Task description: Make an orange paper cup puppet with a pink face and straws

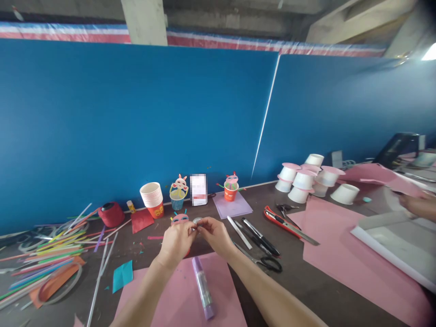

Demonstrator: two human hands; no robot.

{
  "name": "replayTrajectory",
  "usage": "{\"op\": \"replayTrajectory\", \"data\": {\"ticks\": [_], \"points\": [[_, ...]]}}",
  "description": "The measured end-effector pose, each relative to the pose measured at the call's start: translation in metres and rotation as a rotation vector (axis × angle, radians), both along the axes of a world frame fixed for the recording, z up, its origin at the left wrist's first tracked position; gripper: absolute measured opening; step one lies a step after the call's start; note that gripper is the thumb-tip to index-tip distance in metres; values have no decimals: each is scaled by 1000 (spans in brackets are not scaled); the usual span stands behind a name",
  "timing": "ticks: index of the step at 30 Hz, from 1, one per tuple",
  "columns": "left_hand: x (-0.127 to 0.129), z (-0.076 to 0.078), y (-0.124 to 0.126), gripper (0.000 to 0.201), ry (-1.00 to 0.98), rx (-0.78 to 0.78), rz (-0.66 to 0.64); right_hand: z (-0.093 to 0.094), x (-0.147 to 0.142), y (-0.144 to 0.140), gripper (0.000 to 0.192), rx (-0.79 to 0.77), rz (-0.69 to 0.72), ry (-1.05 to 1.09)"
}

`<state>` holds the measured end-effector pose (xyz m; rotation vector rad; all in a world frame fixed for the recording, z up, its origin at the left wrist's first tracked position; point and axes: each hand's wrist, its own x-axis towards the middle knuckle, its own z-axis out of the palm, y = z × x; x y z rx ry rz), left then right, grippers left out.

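A purple glue stick lies just below our hands; our left hand and right hand pinch a small tape roll together. Beyond them, stacked paper cups stand empty.

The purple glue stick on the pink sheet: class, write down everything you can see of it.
The purple glue stick is a slim tube with a pale, see-through lilac body and a darker purple end towards the near edge. It looks like plastic. It lies flat on the pink sheet, lengthwise and slightly slanted, its far end pointing to the left hand and right hand, which meet just beyond it. Neither hand touches it; only the sheet does. Whether it is capped cannot be told.
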<state>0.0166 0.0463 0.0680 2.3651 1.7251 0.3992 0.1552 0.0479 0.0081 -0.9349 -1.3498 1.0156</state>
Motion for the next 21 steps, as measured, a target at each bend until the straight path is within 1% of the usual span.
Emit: {"op": "replayTrajectory", "data": {"ticks": [9,13,16,19,21], "points": [[0,-1,-1,19,-16,8,18,-6,0,2,13,1,24,35],[0,0,-2,20,5,26,0,-4,0,2,10,5,4,18],[1,-2,0,19,22,48,-25,-2,-1,0,8,7,-39,-8],[0,-7,1,18,8,91,-29,0,-3,-1,6,7,-95,-47],[-1,-9,-3,18,-80,185,-14,1,-3,-2,7,3,-121,-71]]}}
